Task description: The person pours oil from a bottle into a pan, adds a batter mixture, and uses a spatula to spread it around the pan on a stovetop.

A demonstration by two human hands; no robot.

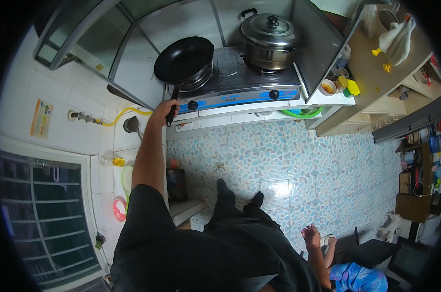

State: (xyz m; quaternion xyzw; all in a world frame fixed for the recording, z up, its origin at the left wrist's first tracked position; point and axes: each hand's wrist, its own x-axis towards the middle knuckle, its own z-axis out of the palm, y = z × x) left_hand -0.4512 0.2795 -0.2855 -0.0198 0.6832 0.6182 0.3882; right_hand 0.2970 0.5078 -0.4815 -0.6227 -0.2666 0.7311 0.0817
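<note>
A black wok (184, 60) sits over the left burner of a two-burner gas stove (235, 89), its inside bare and shiny. My left hand (165, 112) is closed around the wok's black handle, which points toward me over the stove's front edge. Low at my right side, my right hand (311, 237) hangs away from the stove with nothing in it, fingers loosely apart. On the right burner stands a lidded stainless steel pot (269, 42). Two black knobs are on the stove's front, the left knob (192, 105) close to my left hand.
A ladle (132, 124) and a yellow gas hose (127, 110) are on the left counter, near an oil bottle (117, 161). Metal splash panels (317, 40) flank the stove. Small jars (341, 84) stand right of it. Behind me to the right sits another person in blue patterned clothing (357, 277).
</note>
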